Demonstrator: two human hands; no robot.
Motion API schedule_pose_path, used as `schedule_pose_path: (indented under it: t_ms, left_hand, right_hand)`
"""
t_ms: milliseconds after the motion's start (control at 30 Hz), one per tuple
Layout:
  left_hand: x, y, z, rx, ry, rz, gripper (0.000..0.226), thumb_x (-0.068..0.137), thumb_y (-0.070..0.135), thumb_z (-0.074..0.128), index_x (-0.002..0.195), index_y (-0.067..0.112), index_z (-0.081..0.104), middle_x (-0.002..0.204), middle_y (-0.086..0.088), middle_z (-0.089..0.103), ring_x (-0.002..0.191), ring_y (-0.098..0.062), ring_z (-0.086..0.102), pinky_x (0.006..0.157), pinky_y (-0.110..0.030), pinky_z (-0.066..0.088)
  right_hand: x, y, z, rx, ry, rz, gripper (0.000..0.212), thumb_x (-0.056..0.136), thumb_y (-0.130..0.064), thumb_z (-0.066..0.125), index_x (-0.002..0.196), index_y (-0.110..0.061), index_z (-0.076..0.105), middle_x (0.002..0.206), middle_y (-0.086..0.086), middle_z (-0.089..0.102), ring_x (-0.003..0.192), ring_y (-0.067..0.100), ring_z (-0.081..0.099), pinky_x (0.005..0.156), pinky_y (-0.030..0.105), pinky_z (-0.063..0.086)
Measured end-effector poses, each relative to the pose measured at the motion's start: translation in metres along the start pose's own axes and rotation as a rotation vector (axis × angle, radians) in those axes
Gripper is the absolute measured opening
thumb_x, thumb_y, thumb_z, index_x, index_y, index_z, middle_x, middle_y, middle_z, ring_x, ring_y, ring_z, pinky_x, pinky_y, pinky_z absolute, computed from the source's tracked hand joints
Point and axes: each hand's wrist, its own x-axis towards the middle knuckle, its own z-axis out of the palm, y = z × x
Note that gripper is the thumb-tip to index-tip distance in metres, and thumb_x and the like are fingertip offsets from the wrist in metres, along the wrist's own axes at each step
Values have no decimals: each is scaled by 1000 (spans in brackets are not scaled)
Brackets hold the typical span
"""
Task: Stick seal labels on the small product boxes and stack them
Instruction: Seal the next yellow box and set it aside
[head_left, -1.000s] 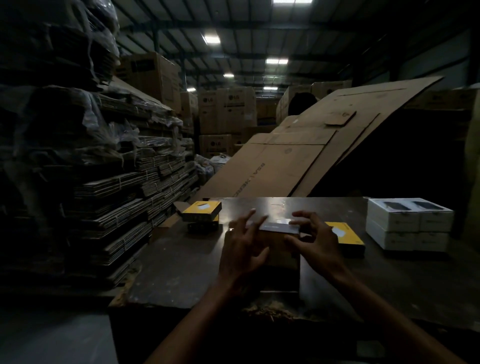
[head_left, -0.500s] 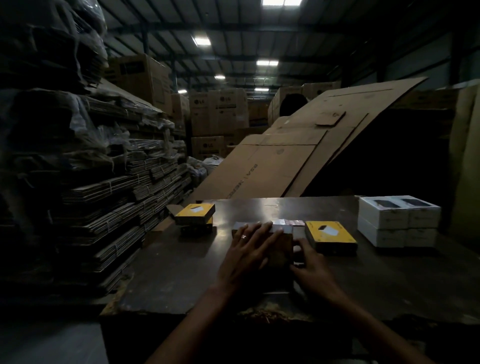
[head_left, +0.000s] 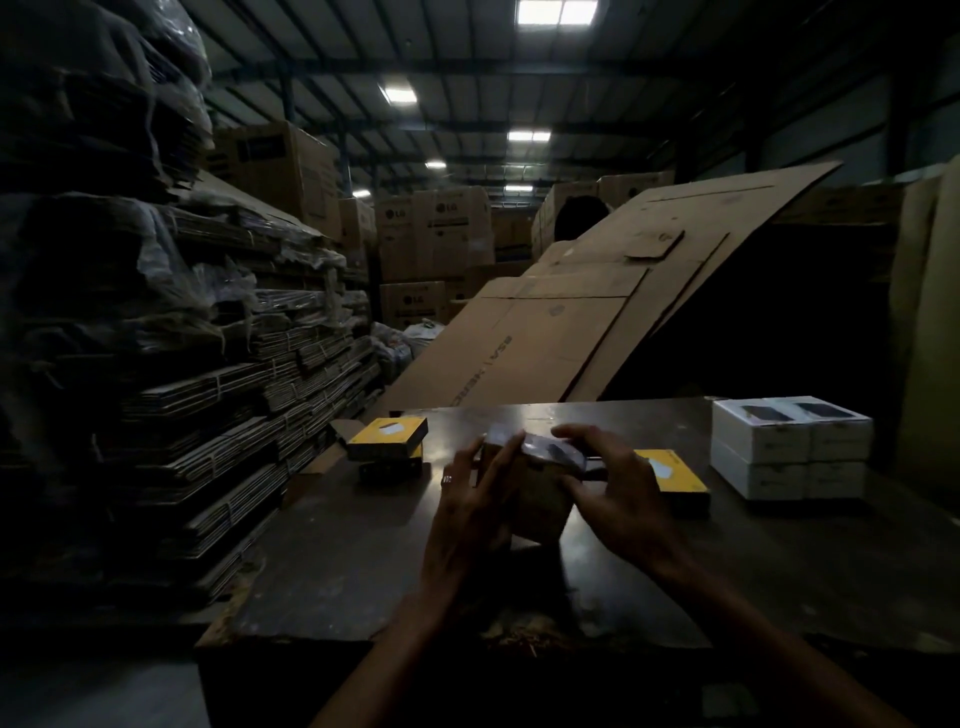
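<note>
A small brown product box (head_left: 540, 506) stands on end on the dark table (head_left: 337, 561), tilted between my hands. My left hand (head_left: 467, 514) lies flat against its left side, fingers straight, a ring on one finger. My right hand (head_left: 613, 493) curls over the box's top right, where a shiny strip (head_left: 553, 451) lies. It is too dim to tell whether the strip is stuck down. A yellow-topped box (head_left: 675, 475) lies just right of my right hand. Two more yellow-topped boxes (head_left: 387, 439) are stacked at the left.
White boxes (head_left: 789, 447) are stacked two high at the table's right. Bundles of flattened cardboard (head_left: 208, 415) rise along the left. A large flattened carton (head_left: 571, 322) leans behind the table, with big cartons (head_left: 436, 228) further back.
The brown box has been lifted from lying low under my hands to standing tilted. My right hand rose from the table to its top; my left went from its top to its side.
</note>
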Motion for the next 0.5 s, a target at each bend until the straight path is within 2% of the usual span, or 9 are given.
schedule_pose_path:
  t_ms: [67,167,267,367,500]
  left_hand:
    - [-3,3,3,-42,-1,-54,73,84,32,43,153,45,25,154,-11,26,132,-35,45,92,-43,57]
    - [-5,2,8,-44,45,-60,67,89,30,52,152,40,30,159,-7,19,140,-33,37,98,-34,51]
    - [1,3,13,9,87,-31,66,88,24,52,151,33,34,156,-6,32,135,-29,44,95,-33,51]
    - [7,2,17,30,90,-45,65,88,25,48,151,27,34,154,-4,40,133,-25,45,99,-33,45]
    - [10,-5,22,3,103,-59,65,87,21,52,150,18,38,153,-7,42,136,-18,37,105,-38,41]
  right_hand:
    - [4,-2,0,-59,8,-35,43,82,-10,76,120,-26,64,116,-13,64,109,4,58,86,16,50]
    - [5,3,5,-148,6,-59,41,80,-9,76,117,-25,67,117,-9,62,110,9,58,90,24,50]
    - [5,7,9,-313,32,-98,41,77,-8,75,115,-23,69,121,-3,60,117,16,50,93,28,46]
    - [9,5,13,-472,64,-183,39,76,-19,74,115,-22,69,115,-1,62,110,22,52,82,39,49]
    - [20,4,21,-594,-10,-187,42,80,-42,62,117,-23,68,107,0,60,100,22,53,75,36,45]
